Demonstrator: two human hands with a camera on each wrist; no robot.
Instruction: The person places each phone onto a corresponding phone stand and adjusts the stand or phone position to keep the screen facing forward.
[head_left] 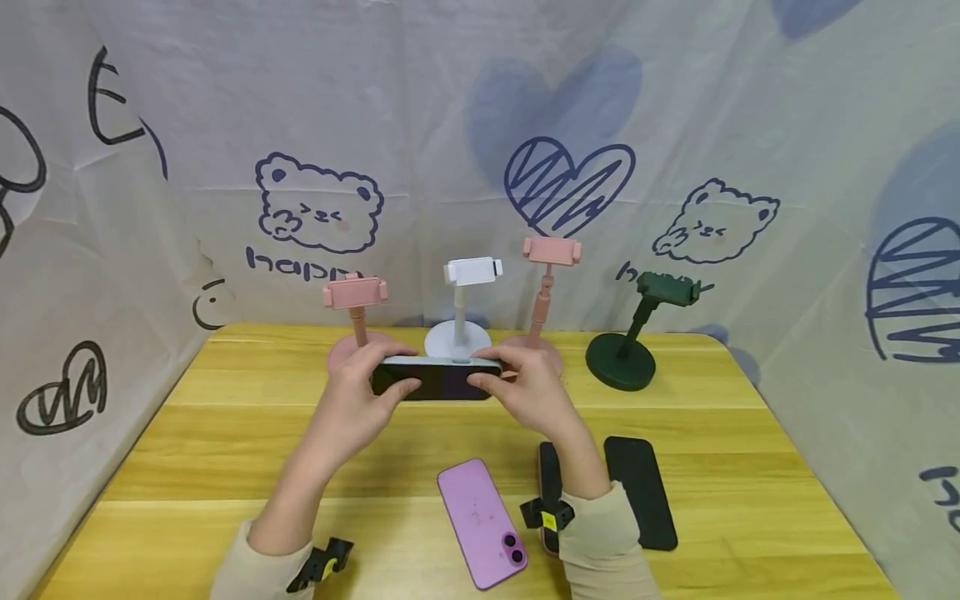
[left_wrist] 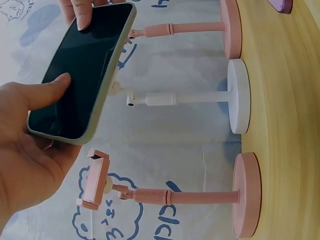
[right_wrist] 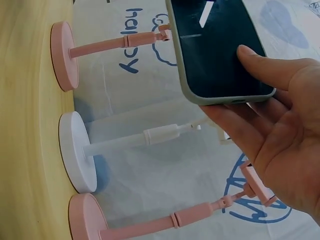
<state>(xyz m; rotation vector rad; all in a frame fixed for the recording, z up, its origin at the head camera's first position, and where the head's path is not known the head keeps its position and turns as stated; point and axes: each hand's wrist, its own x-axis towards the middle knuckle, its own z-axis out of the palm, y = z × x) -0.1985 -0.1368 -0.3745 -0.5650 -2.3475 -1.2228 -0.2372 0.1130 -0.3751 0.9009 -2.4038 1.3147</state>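
Note:
Both hands hold a smartphone (head_left: 442, 382) sideways in the air, its dark screen facing me and a pale green case around its edge. My left hand (head_left: 358, 400) grips one end, thumb on the screen and fingers behind. The other end is pinched the same way by my right hand (head_left: 536, 396). Just beyond the phone stands a white phone stand (head_left: 460, 312), its clamp uncovered above it in the head view. A pink phone stand (left_wrist: 185, 196) is on its left, and a taller pink phone stand (head_left: 542, 308) on its right; the phone and hands partly cover their bases.
A dark green phone stand (head_left: 628, 350) is at the table's back right. On the wooden table (head_left: 225, 433) lie a purple phone (head_left: 480, 521), a black phone (head_left: 643, 492), and another dark phone (head_left: 550, 471) partly under the right forearm. A printed cloth (head_left: 420, 125) hangs behind.

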